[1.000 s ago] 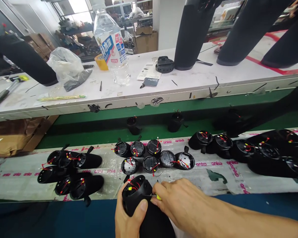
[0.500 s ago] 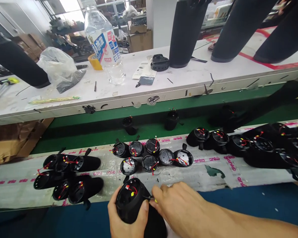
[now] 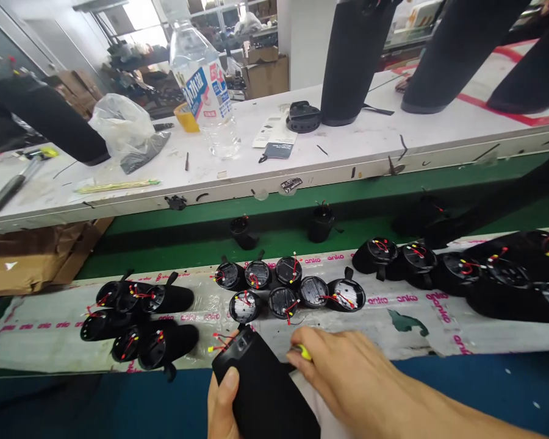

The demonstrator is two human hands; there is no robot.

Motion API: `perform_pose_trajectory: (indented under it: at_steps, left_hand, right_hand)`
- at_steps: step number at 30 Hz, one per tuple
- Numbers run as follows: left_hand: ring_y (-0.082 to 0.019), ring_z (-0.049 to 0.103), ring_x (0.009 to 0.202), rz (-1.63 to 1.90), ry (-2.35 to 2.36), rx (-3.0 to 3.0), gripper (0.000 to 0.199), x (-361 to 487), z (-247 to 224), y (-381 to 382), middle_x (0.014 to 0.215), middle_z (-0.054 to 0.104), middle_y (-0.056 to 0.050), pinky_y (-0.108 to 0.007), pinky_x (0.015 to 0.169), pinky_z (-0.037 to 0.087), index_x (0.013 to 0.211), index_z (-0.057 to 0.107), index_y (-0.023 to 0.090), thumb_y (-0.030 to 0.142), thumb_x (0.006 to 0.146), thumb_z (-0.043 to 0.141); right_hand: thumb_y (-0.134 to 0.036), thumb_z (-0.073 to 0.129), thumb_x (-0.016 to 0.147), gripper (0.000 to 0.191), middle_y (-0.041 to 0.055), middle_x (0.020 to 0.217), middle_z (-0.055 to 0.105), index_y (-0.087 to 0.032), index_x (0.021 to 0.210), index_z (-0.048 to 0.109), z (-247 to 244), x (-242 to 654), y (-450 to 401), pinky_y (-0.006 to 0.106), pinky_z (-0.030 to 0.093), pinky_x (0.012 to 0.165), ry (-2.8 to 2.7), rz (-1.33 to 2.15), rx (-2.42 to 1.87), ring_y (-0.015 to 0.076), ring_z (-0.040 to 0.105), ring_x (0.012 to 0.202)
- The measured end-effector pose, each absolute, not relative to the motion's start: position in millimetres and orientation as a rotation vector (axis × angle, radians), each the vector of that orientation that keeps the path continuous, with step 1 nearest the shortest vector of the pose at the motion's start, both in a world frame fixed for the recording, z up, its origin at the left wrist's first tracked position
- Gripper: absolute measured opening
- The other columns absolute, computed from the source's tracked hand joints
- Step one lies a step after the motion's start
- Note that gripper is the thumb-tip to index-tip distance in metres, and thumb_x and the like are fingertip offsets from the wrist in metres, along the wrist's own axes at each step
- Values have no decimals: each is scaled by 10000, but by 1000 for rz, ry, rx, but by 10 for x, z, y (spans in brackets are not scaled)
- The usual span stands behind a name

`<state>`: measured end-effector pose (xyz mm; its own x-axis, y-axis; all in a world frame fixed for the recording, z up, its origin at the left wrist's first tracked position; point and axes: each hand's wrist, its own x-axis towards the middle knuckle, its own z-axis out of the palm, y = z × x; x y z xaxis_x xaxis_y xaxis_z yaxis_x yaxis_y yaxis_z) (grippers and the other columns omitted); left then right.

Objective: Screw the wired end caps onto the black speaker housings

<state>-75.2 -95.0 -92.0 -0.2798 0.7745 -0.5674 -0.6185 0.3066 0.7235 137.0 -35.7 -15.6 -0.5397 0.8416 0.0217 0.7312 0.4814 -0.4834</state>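
Observation:
At the bottom centre, my left hand [image 3: 224,399] is wrapped round a black fabric-covered cylinder [image 3: 269,390], its thumb on the near side. The cylinder is tilted, and thin red wires with small yellow and red connectors stick out of its upper end. Just right of it, my right hand [image 3: 333,372] is closed on a small yellow tool [image 3: 302,351]; most of the tool is hidden in the fingers. The right hand is apart from the cylinder's top end. Beyond both hands stands a group of similar black cylinders [image 3: 282,302] with open, wired tops.
More wired cylinders stand at left [image 3: 153,350] and right [image 3: 460,271] on the plastic-covered bench [image 3: 375,332]. A raised white shelf [image 3: 238,177] behind carries a water bottle [image 3: 205,91], a plastic bag [image 3: 123,125], yellow tape [image 3: 186,119], a hammer [image 3: 13,186] and tall black cylinders [image 3: 354,67].
The cylinder has turned in my left hand, so its side now faces me rather than its open top. My right hand has drawn away from it, showing more of the yellow tool.

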Motion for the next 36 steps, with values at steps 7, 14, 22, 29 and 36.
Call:
perform_pose_trajectory:
  at_steps: [7, 14, 22, 29, 36]
  left_hand:
    - [-496, 727, 1286, 1380, 1295, 251, 720, -825, -961, -860, 1158, 862, -149, -581, 1088, 610, 1167, 855, 231, 703, 632, 958]
    - [-513, 729, 1267, 1327, 1281, 270, 781, -762, -914, -926, 1144, 857, -156, -620, 1127, 564, 1205, 847, 234, 758, 631, 923]
    - [-490, 780, 1165, 1318, 1282, 261, 738, -626, -673, -924, 1088, 868, -161, -586, 1064, 602, 1263, 842, 228, 635, 657, 952]
    - [-492, 744, 1234, 1295, 1448, 333, 800, -536, -517, -959, 1139, 855, -183, -569, 1076, 590, 1281, 801, 177, 658, 655, 924]
    - [-501, 699, 1306, 1241, 1490, 398, 752, -542, -508, -978, 1232, 843, -163, -576, 1150, 524, 1283, 793, 202, 665, 699, 893]
  right_hand:
    - [-222, 700, 1062, 118, -26, 847, 764, -249, 998, 605, -119, 1419, -356, 358, 347, 561, -2572, 709, -1247, 243, 746, 662]
    - [-333, 763, 1046, 225, -21, 811, 729, -249, 964, 571, -111, 1313, -254, 387, 301, 521, -2792, 435, -976, 233, 708, 632]
    - [-338, 756, 1032, 231, -19, 791, 655, -239, 986, 552, -118, 1359, -112, 393, 256, 479, -2880, 156, -751, 196, 618, 612]
    - [-155, 748, 907, 222, -8, 794, 618, -241, 943, 547, -73, 1423, -82, 398, 200, 477, -3022, 95, -628, 191, 570, 636]
    - [-113, 679, 933, 186, 4, 789, 622, -223, 1007, 548, -42, 1478, -13, 377, 190, 498, -3063, 124, -591, 174, 539, 608]
